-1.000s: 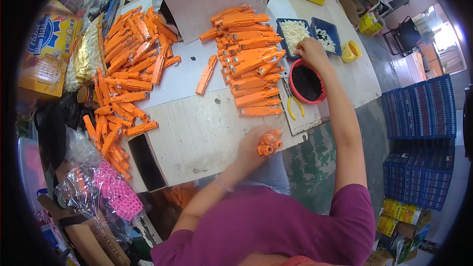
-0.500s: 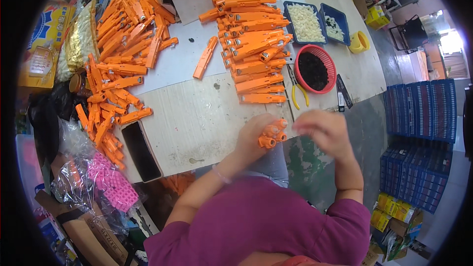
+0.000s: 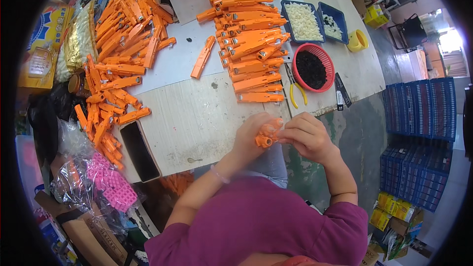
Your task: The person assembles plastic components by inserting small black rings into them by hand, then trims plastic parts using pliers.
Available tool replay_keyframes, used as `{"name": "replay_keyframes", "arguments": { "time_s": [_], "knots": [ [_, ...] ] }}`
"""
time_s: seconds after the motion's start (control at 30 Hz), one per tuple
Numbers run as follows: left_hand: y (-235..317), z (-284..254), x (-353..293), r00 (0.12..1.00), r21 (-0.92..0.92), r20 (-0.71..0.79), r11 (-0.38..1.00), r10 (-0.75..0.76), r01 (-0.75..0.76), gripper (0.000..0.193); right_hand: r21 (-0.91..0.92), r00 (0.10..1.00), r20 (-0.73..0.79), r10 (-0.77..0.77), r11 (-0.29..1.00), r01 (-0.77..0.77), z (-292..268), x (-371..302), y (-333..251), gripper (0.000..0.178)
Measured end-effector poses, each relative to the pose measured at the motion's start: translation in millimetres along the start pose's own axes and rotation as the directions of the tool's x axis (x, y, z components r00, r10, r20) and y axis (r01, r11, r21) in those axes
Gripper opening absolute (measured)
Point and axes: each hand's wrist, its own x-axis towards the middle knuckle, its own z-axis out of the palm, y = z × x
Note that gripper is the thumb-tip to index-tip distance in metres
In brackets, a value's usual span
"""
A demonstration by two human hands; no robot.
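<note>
Over the table's near edge, my left hand (image 3: 247,136) grips a small bunch of orange plastic parts (image 3: 268,130) with round, hollow ends turned toward me. The fingers of my right hand (image 3: 310,138) are pinched together at the right side of these ends. Whatever lies between those fingertips is hidden. Beyond my hands, similar long orange parts (image 3: 258,85) lie stacked in a column. A single orange part (image 3: 203,57) rests apart, left of that column. Yellow-handled pliers (image 3: 293,97) lie just beyond my right hand, beside a red basket (image 3: 331,80) of small black pieces.
A large heap of orange parts (image 3: 128,44) covers the table's left side, above a dark phone (image 3: 141,151). Two blue trays (image 3: 287,23) with whitish pieces and a yellow ring-shaped thing (image 3: 358,41) stand far right. Blue crates (image 3: 419,111) are stacked on the right.
My right hand has moved left, its fingers now against the orange parts in my left hand. The bunch has tilted or turned slightly; fewer round ends show.
</note>
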Motion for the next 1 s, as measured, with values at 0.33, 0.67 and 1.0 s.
{"name": "replay_keyframes", "arguments": {
  "time_s": [0.33, 0.67, 1.0],
  "knots": [
    [2, 0, 3, 1.0, 0.027, 0.001, 0.999, 0.021, -0.021, 0.052, -0.376, 0.906, 0.42, -0.044, 0.901, 0.218, -31, 18, -18, 0.019],
    [-2, 1, 1, 0.999, 0.101, 0.017, 0.994, 0.05, -0.051, 0.06, -0.43, 0.783, 0.621, 0.042, 0.853, 0.295, -29, 34, -30, 0.014],
    [-8, 5, -15, 0.987, 0.12, -0.06, 0.982, 0.151, -0.143, 0.05, -0.507, 0.882, 0.388, 0.267, 0.861, -0.037, 2, 22, -58, 0.01]
  ]
}}
